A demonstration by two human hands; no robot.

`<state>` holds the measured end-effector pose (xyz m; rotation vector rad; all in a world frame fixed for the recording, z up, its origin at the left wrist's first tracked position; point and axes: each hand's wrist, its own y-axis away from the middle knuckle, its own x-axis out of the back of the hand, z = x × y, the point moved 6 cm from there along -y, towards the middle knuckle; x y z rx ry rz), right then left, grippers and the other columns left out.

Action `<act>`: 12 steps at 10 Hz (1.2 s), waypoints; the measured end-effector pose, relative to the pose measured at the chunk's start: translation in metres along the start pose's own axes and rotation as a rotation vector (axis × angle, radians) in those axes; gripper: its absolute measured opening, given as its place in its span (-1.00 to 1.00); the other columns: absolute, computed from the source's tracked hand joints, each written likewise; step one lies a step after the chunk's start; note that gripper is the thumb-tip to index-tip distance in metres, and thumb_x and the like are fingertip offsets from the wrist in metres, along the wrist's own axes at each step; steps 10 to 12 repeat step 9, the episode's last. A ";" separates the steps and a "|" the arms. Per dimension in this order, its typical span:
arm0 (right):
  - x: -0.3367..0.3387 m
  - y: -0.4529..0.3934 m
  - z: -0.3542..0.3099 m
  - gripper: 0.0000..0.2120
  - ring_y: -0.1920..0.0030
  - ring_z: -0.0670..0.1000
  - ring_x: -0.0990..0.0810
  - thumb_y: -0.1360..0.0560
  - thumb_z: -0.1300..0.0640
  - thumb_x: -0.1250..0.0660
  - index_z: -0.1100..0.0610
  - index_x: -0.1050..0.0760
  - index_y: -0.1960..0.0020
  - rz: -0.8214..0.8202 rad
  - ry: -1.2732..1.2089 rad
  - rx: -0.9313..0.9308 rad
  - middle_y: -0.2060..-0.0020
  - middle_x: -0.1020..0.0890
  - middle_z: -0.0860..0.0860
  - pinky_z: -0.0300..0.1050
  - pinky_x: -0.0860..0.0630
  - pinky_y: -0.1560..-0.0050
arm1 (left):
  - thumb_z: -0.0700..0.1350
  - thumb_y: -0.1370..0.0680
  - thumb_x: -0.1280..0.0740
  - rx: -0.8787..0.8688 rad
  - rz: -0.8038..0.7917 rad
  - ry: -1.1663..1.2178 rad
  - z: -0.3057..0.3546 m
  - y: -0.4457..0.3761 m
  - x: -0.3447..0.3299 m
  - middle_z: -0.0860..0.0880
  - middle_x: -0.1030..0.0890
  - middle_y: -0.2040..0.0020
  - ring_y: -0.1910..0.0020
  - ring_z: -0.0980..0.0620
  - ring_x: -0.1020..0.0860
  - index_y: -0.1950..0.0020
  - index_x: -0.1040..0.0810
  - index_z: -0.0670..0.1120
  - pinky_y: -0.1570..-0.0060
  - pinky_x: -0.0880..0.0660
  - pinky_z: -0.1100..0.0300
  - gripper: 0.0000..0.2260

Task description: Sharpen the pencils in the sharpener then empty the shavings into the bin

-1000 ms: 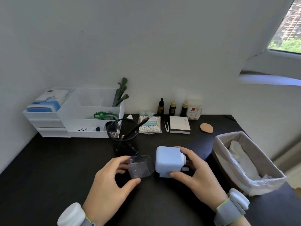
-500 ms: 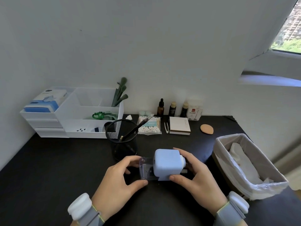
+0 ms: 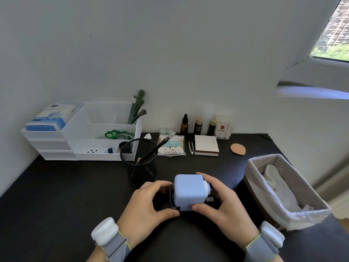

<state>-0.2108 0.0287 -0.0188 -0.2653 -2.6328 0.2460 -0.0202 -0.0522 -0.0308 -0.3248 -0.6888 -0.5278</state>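
Blue sharpener point(image 3: 188, 191): on the black desk point(image 3: 66, 195), between my hands.
Right hand point(image 3: 222, 207): clamped on its crank side.
Left hand point(image 3: 145, 207): pinching its clear drawer point(image 3: 171, 193).
Bin point(image 3: 309, 197): just right.

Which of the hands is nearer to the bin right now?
Right. The right hand grips the sharpener on its bin side; the left hand is on the far side.

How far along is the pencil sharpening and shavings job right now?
Looks near the end. Done: one pencil stands in the mesh cup. In hand: the right hand steadies the blue sharpener on the desk while the left hand presses the clear shavings drawer nearly flush into its side. Left: seat it fully. Whether shavings reached the lined bin can't be seen.
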 end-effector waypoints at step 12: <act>0.012 0.005 -0.021 -0.39 -0.21 -0.07 -0.56 -0.36 -0.28 -0.41 -0.07 -0.41 -0.33 0.158 -0.092 0.050 -0.16 -0.60 -0.16 -0.14 -0.52 -0.18 | 0.18 -0.29 -0.53 -0.039 0.107 0.210 0.008 0.008 0.020 0.23 -0.61 -0.11 -0.09 0.17 -0.57 -0.22 -0.51 0.17 0.11 -0.46 0.31 -0.47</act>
